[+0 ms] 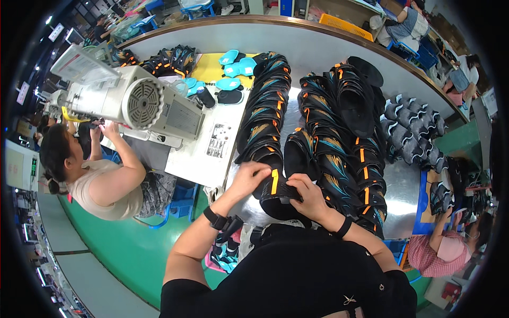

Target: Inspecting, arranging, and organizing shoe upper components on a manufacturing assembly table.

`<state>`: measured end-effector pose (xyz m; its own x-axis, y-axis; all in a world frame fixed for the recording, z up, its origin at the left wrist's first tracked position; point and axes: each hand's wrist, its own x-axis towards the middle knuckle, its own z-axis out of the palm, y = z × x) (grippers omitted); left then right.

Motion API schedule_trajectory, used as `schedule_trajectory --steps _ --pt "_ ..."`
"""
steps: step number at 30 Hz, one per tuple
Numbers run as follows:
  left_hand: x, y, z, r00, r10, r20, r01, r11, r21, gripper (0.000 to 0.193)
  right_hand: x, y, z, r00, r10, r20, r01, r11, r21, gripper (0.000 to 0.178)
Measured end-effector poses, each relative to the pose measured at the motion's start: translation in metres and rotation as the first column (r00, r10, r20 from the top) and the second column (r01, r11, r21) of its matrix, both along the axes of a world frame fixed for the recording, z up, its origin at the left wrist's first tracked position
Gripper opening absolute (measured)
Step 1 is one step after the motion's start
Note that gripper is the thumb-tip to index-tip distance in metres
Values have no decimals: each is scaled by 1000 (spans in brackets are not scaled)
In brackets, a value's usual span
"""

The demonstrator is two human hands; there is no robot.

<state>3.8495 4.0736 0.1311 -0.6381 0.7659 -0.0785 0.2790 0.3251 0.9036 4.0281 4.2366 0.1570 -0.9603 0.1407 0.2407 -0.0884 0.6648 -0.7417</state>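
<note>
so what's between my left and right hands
In the head view, a black shoe upper with an orange strip lies between your left hand and right hand.

Right of the left hand (248, 180), the shoe upper (280, 192) looks like matt cloth; farther right, the tabletop (400, 211) is glossy metal.

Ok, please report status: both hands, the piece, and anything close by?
Left hand, right hand: both holding black upper. Orange strip on it, facing up. Stacked uppers close ahead, more to the right.
</note>
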Motion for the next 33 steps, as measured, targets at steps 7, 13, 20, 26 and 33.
schedule_trajectory --steps 7,13,20,26,33 --pt "61 -23 15 625 73 777 -217 972 84 13 7 3 3 917 193 349 191 554 -810 34" --pt "84 -29 19 739 74 670 -224 964 142 14 5 -13 3 890 233 393 225 523 -822 18" --pt "98 -29 18 856 138 497 -222 968 114 5 7 -13 -2 878 257 405 150 655 -740 8" --pt "91 -4 4 970 228 84 -236 966 108 24 -18 -15 -31 965 -46 258 172 854 -491 9" --pt "72 -10 -33 923 -64 -381 20 993 -119 69 -44 22 -67 936 9 353 43 989 -140 11"
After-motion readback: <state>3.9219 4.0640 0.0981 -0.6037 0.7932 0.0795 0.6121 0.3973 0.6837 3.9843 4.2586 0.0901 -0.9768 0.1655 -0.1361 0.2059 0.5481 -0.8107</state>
